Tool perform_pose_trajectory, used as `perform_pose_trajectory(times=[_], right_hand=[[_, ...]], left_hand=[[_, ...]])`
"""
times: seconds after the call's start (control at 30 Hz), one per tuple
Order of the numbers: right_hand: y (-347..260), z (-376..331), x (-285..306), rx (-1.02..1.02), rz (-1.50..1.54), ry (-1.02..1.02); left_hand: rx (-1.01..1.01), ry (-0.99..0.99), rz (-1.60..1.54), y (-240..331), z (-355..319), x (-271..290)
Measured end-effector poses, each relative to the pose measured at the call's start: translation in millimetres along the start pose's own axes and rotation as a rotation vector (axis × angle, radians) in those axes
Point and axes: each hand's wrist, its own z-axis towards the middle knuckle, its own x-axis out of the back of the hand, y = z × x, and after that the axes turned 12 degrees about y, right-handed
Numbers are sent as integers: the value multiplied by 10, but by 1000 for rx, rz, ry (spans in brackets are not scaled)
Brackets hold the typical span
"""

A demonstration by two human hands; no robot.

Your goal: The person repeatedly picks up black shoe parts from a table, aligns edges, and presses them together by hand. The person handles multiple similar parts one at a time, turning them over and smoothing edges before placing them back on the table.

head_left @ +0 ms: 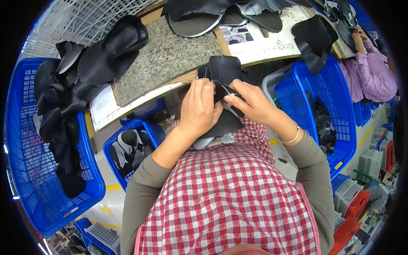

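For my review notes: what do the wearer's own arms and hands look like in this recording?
The left hand and right hand are both ungloved. Plain olive-grey fabric sleeves cover the upper arms and end on the forearms, leaving the wrists uncovered. A thin, pale, shiny bracelet circles the right wrist; none shows on the left.

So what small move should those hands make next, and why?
Perhaps a small snip: the left hand grips the black piece, while the right hand holds what look like scissors close to it. The exact cutting spot is hidden.
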Motion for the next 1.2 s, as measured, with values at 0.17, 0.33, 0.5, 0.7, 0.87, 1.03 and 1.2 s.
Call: perform_pose_trajectory(times=[0.17,0.33,0.5,0.7,0.87,1.03,1.2], right_hand=[[-61,55,-41,189,-228,53],[-112,77,-213,424,-623,259],[-74,111,-252,447,-642,205],[-95,96,-226,434,-648,190],[-92,36,105,199,-697,353],[-173,20,267,186,-313,-270],[-61,423,564,-162,-241,-33]], left_hand=[[45,35,-33,-66,-59,11],[-43,52,9,-75,-38,33],[-70,117,72,-172,-48,148],[131,115,-97,-266,-165,253],[1165,420,-336,-705,-97,703],[1130,198,-1019,-730,-222,591],[1216,128,-993,-634,-423,384]])
